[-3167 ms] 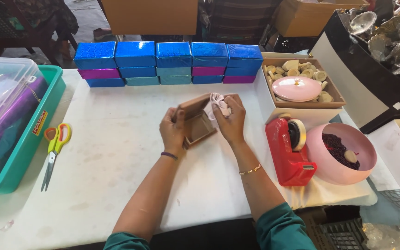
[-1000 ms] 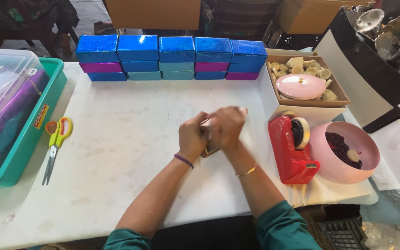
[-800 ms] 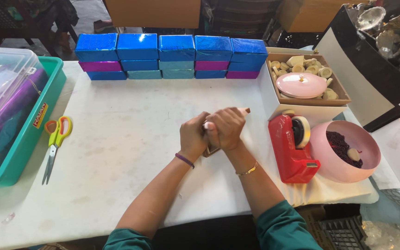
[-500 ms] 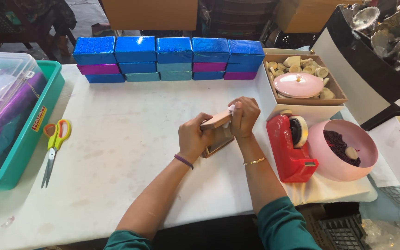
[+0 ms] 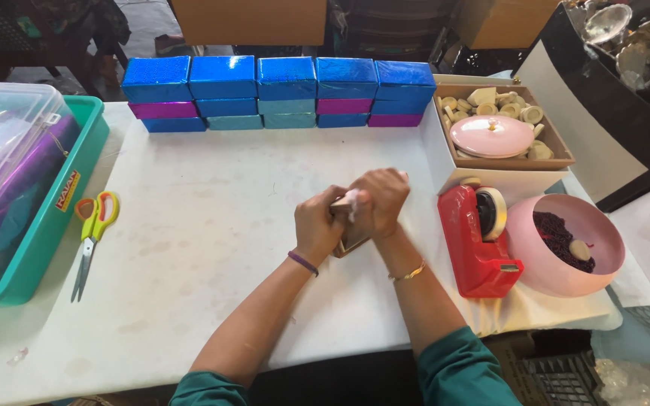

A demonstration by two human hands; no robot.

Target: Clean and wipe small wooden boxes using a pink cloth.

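A moment ago the lid of the small brown box (image 5: 345, 239) stood tilted up. Now the right hand (image 5: 380, 200) presses down on it, so the box looks nearly shut, with a bit of white cloth (image 5: 352, 210) peeking out. The left hand (image 5: 319, 225) wraps tight around the box's left side. It sits mid-table on the white cover (image 5: 189, 225). Far off stand shiny blue foil boxes (image 5: 272, 90); right, a smooth red tape holder (image 5: 479, 240).

We see a small brown box (image 5: 349, 242) resting mid-desk, mostly hidden, lid nearly shut over a scrap of pale cloth (image 5: 352, 207)
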